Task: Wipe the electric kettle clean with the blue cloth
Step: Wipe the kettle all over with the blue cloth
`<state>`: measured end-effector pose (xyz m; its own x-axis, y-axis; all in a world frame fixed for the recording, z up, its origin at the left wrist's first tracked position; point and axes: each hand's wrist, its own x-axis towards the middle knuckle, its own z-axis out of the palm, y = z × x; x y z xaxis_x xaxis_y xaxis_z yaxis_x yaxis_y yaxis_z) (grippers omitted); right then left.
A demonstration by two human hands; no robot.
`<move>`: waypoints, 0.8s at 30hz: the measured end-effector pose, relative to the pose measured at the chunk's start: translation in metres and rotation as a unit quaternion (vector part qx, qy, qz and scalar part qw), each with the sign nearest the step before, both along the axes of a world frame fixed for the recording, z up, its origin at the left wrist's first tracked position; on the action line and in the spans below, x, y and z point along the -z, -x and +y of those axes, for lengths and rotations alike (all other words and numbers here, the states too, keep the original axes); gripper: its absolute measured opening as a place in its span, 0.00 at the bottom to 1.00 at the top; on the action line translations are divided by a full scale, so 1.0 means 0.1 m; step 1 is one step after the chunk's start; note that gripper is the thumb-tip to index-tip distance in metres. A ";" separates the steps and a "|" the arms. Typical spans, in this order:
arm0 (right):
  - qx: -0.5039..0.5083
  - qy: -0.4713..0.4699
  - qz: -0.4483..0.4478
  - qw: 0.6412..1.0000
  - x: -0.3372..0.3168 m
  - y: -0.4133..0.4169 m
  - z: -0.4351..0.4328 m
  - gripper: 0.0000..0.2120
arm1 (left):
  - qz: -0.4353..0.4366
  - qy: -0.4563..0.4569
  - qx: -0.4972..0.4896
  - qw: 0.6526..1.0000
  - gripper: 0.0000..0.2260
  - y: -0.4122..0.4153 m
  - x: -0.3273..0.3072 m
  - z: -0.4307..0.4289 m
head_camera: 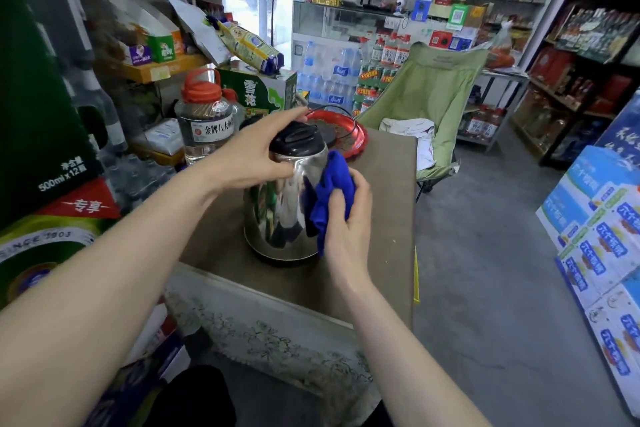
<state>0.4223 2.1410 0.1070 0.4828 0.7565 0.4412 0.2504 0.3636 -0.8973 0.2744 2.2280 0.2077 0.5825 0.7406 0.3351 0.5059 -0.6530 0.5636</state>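
Wiping is under way: the shiny stainless-steel electric kettle with a black plastic lid (287,198) stands upright on the brown-topped table (388,218), near its middle, and the bunched bright-blue cloth (327,198) is pressed against the kettle's right flank. The right hand (348,218) has its fingers curled closed around the cloth — palm turned toward the metal, forearm reaching in from the lower right. The left hand (254,152) steadies the kettle from the other side; its thumb lies on the upper wall just under the lid, while its fingers spread over the lid's far edge, loosely arched rather than clenched. Judging by the cloth's place, only the right side is being covered now, so the next move likely calls for carrying the cloth round the body or up to the lid — with the left hand bracing so the kettle does not slide toward the red round tray (356,135) behind it.
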 end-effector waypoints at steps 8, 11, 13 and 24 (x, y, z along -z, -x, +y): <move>0.019 0.131 0.030 0.991 0.38 -0.25 0.41 0.15 | 0.068 -0.117 -0.212 0.968 0.50 -0.48 0.41 -0.32; 0.011 0.180 0.024 0.983 0.60 -0.27 0.24 0.15 | 0.043 -0.102 -0.275 0.955 0.53 -0.62 0.51 -0.38; 0.010 0.163 0.005 0.987 0.52 -0.30 0.20 0.15 | 0.016 -0.104 -0.297 0.949 0.51 -0.68 0.52 -0.38; 0.030 0.044 -0.094 0.994 0.33 -0.20 0.23 0.19 | 0.018 -0.044 -0.084 0.995 0.46 -0.13 0.24 -0.03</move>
<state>0.4423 2.1642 0.0739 0.4436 0.7683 0.4615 0.4362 0.2647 -0.8600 0.2871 2.2253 0.1840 0.4656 0.7974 0.3840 0.6315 -0.6033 0.4870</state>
